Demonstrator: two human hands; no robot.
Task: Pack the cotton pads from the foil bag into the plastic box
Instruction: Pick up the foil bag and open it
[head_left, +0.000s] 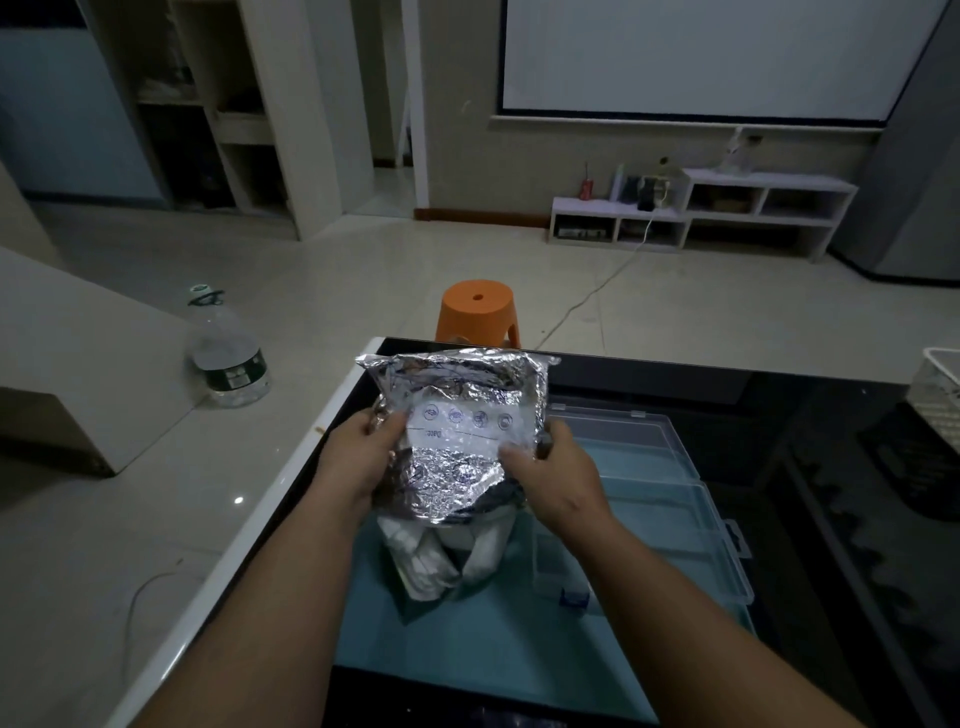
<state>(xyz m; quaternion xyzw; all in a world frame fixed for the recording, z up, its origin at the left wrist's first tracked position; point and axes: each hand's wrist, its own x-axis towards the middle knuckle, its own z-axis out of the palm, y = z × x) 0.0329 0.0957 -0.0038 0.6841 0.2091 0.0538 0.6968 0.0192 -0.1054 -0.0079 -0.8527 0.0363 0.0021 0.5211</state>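
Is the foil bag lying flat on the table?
No, the left hand and right hand hold the foil bag up above the cotton pads.

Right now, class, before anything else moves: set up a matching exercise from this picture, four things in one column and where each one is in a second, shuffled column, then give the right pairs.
Things
1. foil bag
2. cotton pads
3. plastic box
4. orange stool

Places
A. on the floor, beyond the table
B. gripped by the left hand and the right hand
C. open on the table, right of the bag
D. hanging out under the bag, over the teal mat

Pairs: 1-B, 2-D, 3-C, 4-A
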